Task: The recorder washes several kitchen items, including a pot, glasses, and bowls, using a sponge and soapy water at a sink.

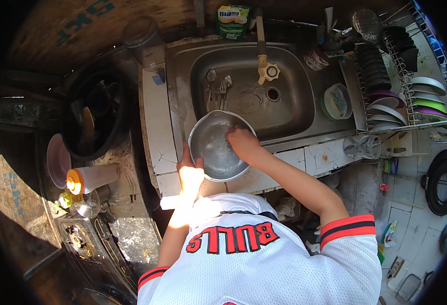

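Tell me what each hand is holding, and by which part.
The left hand holds the metal bowl by its near left side. The right hand is inside the bowl; whether it grips anything cannot be told.

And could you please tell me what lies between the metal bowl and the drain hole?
The head view shows no object there: just the sink basin between the metal bowl and the drain hole.

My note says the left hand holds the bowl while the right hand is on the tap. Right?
Not quite: the head view shows the right hand inside the bowl, not on the tap. The left hand does hold the bowl.
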Demonstrator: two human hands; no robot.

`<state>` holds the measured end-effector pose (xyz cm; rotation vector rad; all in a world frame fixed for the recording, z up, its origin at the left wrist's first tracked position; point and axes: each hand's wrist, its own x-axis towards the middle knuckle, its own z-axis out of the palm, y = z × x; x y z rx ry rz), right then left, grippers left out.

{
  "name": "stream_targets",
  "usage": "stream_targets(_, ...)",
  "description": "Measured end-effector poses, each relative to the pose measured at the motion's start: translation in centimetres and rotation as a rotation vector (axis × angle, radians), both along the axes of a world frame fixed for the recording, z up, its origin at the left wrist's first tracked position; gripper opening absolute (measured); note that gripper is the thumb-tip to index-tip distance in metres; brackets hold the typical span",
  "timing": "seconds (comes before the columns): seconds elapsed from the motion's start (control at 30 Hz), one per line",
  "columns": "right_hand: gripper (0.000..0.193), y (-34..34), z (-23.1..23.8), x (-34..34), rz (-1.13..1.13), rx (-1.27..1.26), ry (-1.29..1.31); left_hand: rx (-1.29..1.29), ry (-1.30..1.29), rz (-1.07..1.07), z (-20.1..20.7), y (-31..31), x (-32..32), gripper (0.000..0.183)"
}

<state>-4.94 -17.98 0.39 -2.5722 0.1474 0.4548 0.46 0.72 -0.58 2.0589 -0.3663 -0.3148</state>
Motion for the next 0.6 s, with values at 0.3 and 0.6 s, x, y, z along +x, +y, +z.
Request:
stream_targets(0.3,0.016,2.3,0.2,0.5,0.210,0.144,-0.088,0.008,-0.077,-0.005,-1.5,0.0,0.4,0.061)
stream_targets(0.6,0.034,-2.6,6.6,-2.6,-0.284,0.301,-0.413,-0.014,0.006,0.031,-2.0,-1.0,2.0,0.061)
